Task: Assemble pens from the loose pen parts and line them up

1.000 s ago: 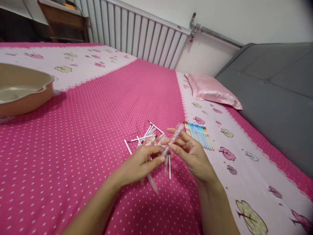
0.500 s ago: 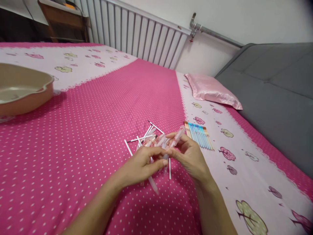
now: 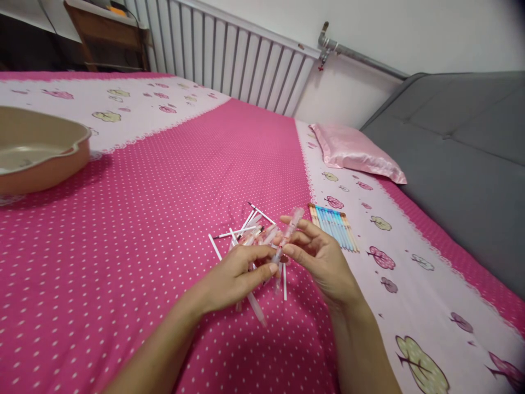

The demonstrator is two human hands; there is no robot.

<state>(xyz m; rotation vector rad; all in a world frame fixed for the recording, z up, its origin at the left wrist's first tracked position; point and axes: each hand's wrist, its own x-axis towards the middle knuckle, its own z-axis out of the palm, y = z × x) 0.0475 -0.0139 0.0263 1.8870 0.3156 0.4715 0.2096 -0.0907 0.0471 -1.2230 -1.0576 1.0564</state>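
Left hand (image 3: pixel 240 275) and right hand (image 3: pixel 324 268) pinching a pinkish pen barrel (image 3: pixel 290 229) over white sticks (image 3: pixel 240 231), probably refills, well off the bed's (image 3: pixel 156 230) far edge.

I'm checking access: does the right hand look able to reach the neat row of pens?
Probably yes: the row of pens lies beside the right hand, nothing visible between, though that hand touches a translucent pen.

Basin (image 3: pixel 45 178) cut off at left edge; left hand (image 3: pixel 235 276) hides part of pile (image 3: pixel 256 239); pen tube (image 3: pixel 290 225) markings blurred
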